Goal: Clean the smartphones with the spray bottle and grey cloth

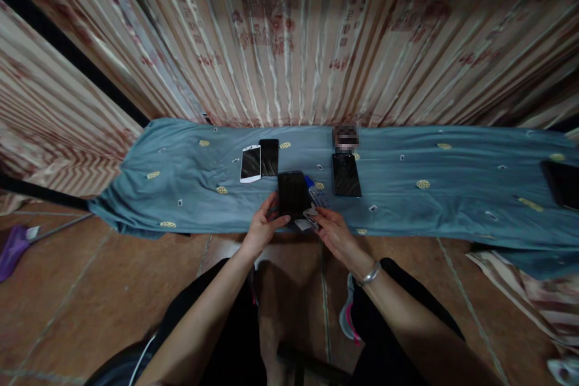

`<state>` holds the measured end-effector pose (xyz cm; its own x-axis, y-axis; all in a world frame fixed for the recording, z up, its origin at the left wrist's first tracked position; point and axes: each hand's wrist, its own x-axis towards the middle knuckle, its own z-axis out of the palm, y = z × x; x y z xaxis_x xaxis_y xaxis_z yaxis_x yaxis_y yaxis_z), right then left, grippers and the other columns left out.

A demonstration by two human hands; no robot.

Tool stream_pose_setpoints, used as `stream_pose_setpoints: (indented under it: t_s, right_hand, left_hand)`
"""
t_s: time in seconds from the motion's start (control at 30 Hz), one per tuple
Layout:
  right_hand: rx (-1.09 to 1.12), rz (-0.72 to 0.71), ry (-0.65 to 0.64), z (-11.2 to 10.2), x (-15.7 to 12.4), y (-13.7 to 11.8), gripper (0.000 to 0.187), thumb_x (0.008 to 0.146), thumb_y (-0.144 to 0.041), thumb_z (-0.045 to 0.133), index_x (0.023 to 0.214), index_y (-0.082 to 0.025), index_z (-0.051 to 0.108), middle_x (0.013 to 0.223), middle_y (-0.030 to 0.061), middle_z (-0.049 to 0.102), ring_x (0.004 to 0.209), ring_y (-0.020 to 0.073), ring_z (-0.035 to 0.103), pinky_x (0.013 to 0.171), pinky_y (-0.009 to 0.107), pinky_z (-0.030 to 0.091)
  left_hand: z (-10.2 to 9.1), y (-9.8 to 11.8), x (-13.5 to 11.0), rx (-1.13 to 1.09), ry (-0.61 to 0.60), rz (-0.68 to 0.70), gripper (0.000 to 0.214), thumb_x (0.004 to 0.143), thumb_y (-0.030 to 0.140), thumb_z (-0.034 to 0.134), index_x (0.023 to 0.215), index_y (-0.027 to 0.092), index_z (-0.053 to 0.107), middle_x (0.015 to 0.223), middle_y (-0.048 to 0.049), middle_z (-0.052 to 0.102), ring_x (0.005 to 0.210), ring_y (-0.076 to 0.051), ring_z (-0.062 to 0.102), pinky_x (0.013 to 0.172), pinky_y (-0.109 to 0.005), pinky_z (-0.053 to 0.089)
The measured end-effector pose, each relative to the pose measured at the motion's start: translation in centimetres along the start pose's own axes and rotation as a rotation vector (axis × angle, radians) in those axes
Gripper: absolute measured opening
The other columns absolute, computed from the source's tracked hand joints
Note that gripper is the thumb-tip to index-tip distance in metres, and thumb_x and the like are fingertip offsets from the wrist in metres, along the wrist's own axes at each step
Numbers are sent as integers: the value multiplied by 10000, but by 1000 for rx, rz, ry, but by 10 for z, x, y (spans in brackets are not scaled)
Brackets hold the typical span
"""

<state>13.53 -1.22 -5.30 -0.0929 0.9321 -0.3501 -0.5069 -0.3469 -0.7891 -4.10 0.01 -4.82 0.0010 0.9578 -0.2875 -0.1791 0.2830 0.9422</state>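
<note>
My left hand [262, 223] grips a dark-screened phone [292, 190] by its lower left edge, thumb over the front and fingers at the side. In my right hand [333, 229], a small folded whitish-grey cloth [311, 215] is pinched at the phone's lower right corner. Beside that phone lies a clear bottle with a blue cap [316, 193], close to my right fingertips. Behind and to the left, a white phone [251, 164] rests against a black phone [270, 158]. Another black phone [347, 175] lies to the right.
A patterned blue-green cloth [429, 205] covers the long narrow surface before me. At its right end lies a dark object [561, 184]; a pixelated item [345, 137] sits at the back. Curtains [289, 42] hang behind. A purple broom head [12, 252] is on the floor.
</note>
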Motion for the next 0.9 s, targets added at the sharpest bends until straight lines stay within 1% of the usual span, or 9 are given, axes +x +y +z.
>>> stream_pose_setpoints:
  t_s: [0.1,0.23,0.4,0.53,0.6,0.7,0.77,0.83,0.9]
  right_hand:
    - [7,-2,22,-1,4,1,349,477,-408,929,713,-218,756,736,1,745,702,144,665,715,276,543]
    - [4,-4,55,-1,7,5,369,470,-418,928,723,-214,754,726,12,745,685,158,663,687,293,545]
    - [-13,-2,68,-3,8,8,384,486,-439,917,739,-202,751,702,10,740,681,158,669,678,285,530]
    - [-17,7,73,-3,6,6,404,480,-454,918,750,-201,758,705,11,739,678,151,665,670,276,525]
    - [-26,4,78,-2,6,5,411,485,-469,913,754,-199,757,723,18,745,685,158,670,670,282,525]
    - [-33,3,95,-2,6,5,426,479,-485,910,749,-196,751,732,18,749,673,158,667,649,280,520]
    - [-34,13,103,-3,7,4,438,469,-493,912,743,-193,749,723,14,747,651,150,656,629,272,511]
    - [-38,30,108,-5,7,4,444,460,-499,915,734,-192,748,716,9,744,632,143,643,608,264,500]
    - [-44,38,107,-7,8,3,448,462,-509,914,727,-189,744,711,5,738,619,137,633,593,260,488]
  left_hand:
    - [-2,-4,2,17,16,27,854,563,191,842,1367,173,554,1528,-141,454,1465,-321,323,1166,-410,317]
    - [-4,-5,4,-32,24,-4,803,657,208,792,1407,180,508,1574,-147,382,1478,-299,307,1169,-400,311]
    - [-5,-1,7,-127,51,-69,714,702,204,777,1374,215,537,1572,-142,388,1386,-302,457,1097,-393,400]
    - [-3,3,11,-190,103,-103,605,678,161,793,1258,221,629,1536,-124,445,1256,-270,575,974,-338,483]
    - [-2,3,14,-222,105,-118,519,667,147,801,1166,209,677,1459,-113,536,1180,-238,613,920,-304,499]
    - [2,3,21,-268,66,-149,378,679,167,799,1047,178,715,1175,-88,711,1048,-195,653,877,-275,495]
    - [6,3,26,-284,30,-153,309,695,200,793,995,160,729,1004,-70,748,1000,-191,664,882,-277,487]
    - [11,3,32,-298,18,-140,255,695,225,797,933,154,741,934,-65,754,1001,-201,666,904,-290,478]
    - [15,4,37,-309,34,-135,196,679,236,809,841,151,739,887,-66,756,999,-213,669,915,-303,473]
